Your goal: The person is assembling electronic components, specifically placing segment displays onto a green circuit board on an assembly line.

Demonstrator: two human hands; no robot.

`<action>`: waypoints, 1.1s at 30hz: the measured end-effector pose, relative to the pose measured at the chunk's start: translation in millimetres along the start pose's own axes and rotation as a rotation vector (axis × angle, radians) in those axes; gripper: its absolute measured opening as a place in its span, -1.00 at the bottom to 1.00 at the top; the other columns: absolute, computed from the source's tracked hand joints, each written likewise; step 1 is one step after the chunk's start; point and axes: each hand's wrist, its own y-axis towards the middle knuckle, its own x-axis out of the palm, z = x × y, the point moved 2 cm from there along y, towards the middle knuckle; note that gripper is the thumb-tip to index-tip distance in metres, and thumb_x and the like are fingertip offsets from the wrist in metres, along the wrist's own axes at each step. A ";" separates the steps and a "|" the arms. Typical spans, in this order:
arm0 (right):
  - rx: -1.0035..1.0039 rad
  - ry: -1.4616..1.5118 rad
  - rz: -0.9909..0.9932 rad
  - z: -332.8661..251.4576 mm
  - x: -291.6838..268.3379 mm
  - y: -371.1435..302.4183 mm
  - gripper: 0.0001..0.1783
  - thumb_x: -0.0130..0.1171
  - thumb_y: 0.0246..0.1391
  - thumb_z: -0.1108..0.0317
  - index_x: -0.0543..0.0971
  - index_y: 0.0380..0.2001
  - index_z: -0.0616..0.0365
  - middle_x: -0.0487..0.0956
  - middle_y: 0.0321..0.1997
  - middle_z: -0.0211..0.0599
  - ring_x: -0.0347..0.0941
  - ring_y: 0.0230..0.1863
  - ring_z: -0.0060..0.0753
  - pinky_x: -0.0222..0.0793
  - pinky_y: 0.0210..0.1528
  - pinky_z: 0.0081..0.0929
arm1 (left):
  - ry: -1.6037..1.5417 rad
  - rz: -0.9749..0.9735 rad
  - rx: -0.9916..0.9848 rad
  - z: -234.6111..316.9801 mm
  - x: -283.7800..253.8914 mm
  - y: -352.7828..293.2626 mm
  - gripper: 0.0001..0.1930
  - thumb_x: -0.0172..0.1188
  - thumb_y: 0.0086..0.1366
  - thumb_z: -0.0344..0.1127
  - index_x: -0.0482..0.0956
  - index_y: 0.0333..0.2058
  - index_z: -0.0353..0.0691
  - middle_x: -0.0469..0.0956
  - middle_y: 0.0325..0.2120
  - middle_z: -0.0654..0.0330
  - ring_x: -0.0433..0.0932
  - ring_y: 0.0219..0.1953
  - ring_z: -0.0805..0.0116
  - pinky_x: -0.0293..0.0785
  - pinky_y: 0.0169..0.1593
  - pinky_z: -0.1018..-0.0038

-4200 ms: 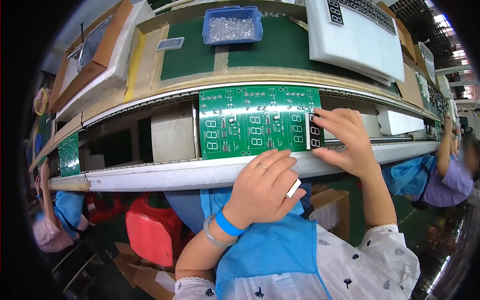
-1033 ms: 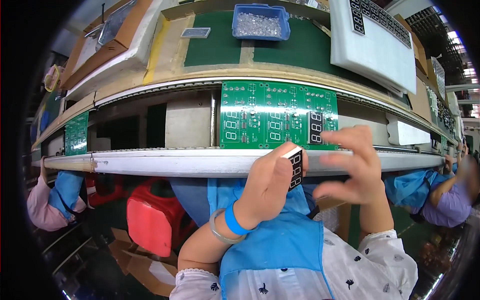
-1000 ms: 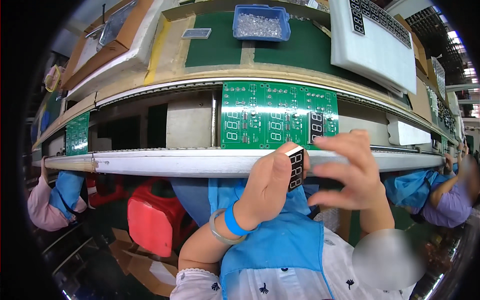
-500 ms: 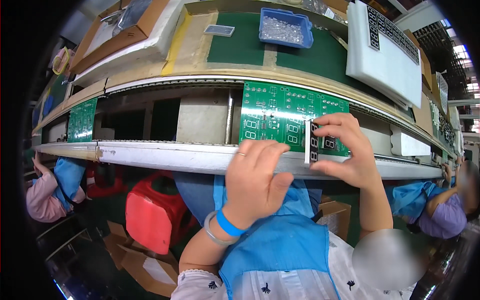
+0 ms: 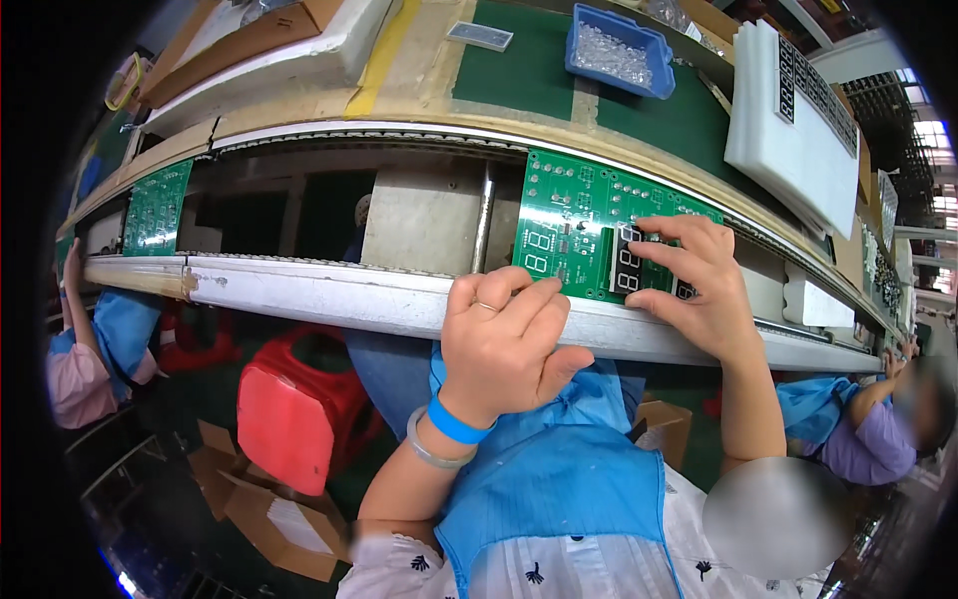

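Observation:
On the conveyor rails lies a green circuit board (image 5: 566, 205) with white printed digit outlines. My right hand (image 5: 699, 275) is closed on a black seven-segment display (image 5: 628, 262) with white digits, held by thumb and fingertips at its two ends. The display sits over the middle of the board; whether its pins are in the holes is hidden. Another display (image 5: 686, 290) shows partly beneath my right hand. My left hand (image 5: 509, 344) rests at the board's near left edge, fingers bent over the rail and thumb apart, gripping nothing that I can see.
The near metal rail (image 5: 329, 292) runs across in front of me. Farther left another green board (image 5: 158, 210) lies on the line. Beyond the far rail are a blue bin (image 5: 624, 55) of small clear parts and white foam (image 5: 798, 135) holding displays. Co-workers sit on both sides.
The display in my right hand has moved from over the board's near edge back onto its middle outline. My left hand stays near the board's edge. The whole view has shifted slightly.

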 end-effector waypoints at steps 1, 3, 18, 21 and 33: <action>-0.004 -0.014 -0.003 0.3 1.0 0.5 -0.44 0.55 -0.22 0.16 0.70 -0.07 0.07 0.62 0.13 -0.27 0.47 0.13 -0.16 0.18 0.18 -0.23 | 0.003 -0.001 -0.002 -0.2 0.0 -0.4 -0.40 -0.02 0.42 0.26 0.67 -0.33 -0.22 0.69 -0.21 0.12 0.57 -0.17 0.16 0.36 -0.08 0.25; 0.001 -0.023 -0.011 0.3 0.9 0.8 -0.44 0.55 -0.22 0.15 0.70 -0.07 0.07 0.62 0.13 -0.27 0.47 0.13 -0.15 0.18 0.18 -0.23 | 0.004 0.000 -0.007 -0.5 0.2 -0.7 -0.40 -0.02 0.42 0.26 0.67 -0.34 -0.21 0.69 -0.21 0.13 0.57 -0.17 0.16 0.36 -0.08 0.26; 0.034 -0.061 -0.021 -3.3 0.7 2.3 -0.45 0.56 -0.23 0.15 0.71 -0.09 0.04 0.62 0.14 -0.35 0.43 0.15 -0.13 0.22 0.21 -0.19 | 0.010 0.051 0.016 -1.7 2.3 -2.3 -0.38 -0.03 0.42 0.27 0.67 -0.38 -0.21 0.69 -0.24 0.13 0.57 -0.18 0.19 0.37 -0.09 0.26; 0.032 -0.062 -0.020 -4.2 0.8 2.9 -0.46 0.56 -0.23 0.15 0.71 -0.09 0.03 0.62 0.14 -0.35 0.44 0.15 -0.14 0.22 0.21 -0.19 | 0.011 0.052 0.017 -1.5 2.3 -2.2 -0.38 -0.03 0.42 0.27 0.67 -0.37 -0.22 0.69 -0.24 0.13 0.57 -0.19 0.19 0.37 -0.10 0.26; 0.040 0.091 0.082 4.8 12.6 -5.6 -0.54 0.55 -0.18 0.20 0.68 -0.15 0.04 0.63 0.12 -0.30 0.48 0.15 -0.18 0.15 0.21 -0.24 | 0.018 0.037 0.025 0.8 1.7 -1.9 -0.42 -0.03 0.43 0.23 0.68 -0.37 -0.21 0.70 -0.24 0.15 0.57 -0.21 0.18 0.37 -0.09 0.27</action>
